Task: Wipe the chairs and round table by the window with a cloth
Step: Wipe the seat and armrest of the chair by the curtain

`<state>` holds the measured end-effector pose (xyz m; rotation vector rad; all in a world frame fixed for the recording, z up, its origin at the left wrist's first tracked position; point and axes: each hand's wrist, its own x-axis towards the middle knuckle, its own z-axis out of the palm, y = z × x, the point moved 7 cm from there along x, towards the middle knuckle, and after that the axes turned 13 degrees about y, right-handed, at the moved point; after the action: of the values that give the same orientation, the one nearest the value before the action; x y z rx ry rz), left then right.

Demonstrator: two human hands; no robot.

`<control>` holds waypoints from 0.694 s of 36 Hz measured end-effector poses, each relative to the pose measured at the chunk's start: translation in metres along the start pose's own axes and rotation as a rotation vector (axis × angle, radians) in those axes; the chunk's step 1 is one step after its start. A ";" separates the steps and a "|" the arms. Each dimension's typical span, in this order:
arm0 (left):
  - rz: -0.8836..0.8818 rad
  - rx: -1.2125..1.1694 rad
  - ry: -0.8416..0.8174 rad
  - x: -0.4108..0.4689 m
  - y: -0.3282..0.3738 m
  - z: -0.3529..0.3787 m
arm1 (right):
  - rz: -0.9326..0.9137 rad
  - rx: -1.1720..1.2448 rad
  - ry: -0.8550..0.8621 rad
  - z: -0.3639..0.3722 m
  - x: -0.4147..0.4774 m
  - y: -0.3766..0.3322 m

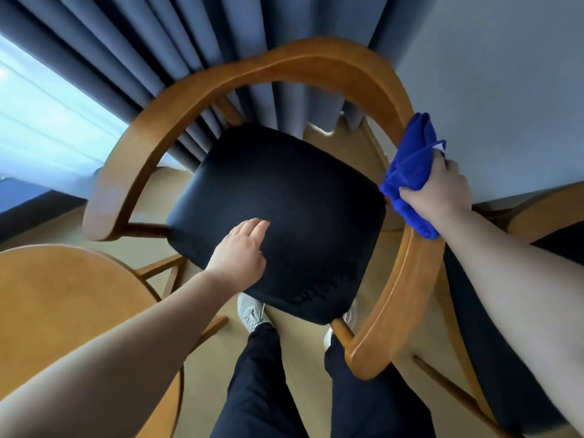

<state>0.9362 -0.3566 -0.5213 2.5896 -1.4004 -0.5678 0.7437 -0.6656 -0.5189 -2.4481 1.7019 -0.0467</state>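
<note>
A wooden armchair with a curved rail (284, 63) and a black seat cushion (294, 200) stands right below me. My right hand (439, 191) is shut on a bunched blue cloth (410, 172), pressed against the chair's right armrest (407, 263). My left hand (240, 248) rests flat on the front left of the cushion, fingers together, holding nothing. The round wooden table (63, 305) lies at the lower left, beside the chair.
Grey-blue curtains (164, 52) hang behind the chair, with a bright window (41, 115) at the left. A second wooden chair with a dark seat (493, 358) stands at the right, close to the first. My legs and grey shoes (252, 311) are on the tan floor below the seat.
</note>
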 end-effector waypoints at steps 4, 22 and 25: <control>-0.160 -0.053 0.061 -0.037 0.004 -0.005 | -0.104 0.067 0.005 -0.004 -0.020 0.002; -0.330 -0.202 0.145 -0.162 0.028 -0.016 | -0.041 -0.010 -0.237 0.009 -0.143 0.038; -0.297 -0.199 0.123 -0.166 0.020 -0.020 | -0.033 -0.025 -0.255 0.008 -0.169 0.035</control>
<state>0.8465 -0.2305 -0.4537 2.6323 -0.8804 -0.5427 0.6528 -0.5188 -0.5213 -2.3794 1.5612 0.2728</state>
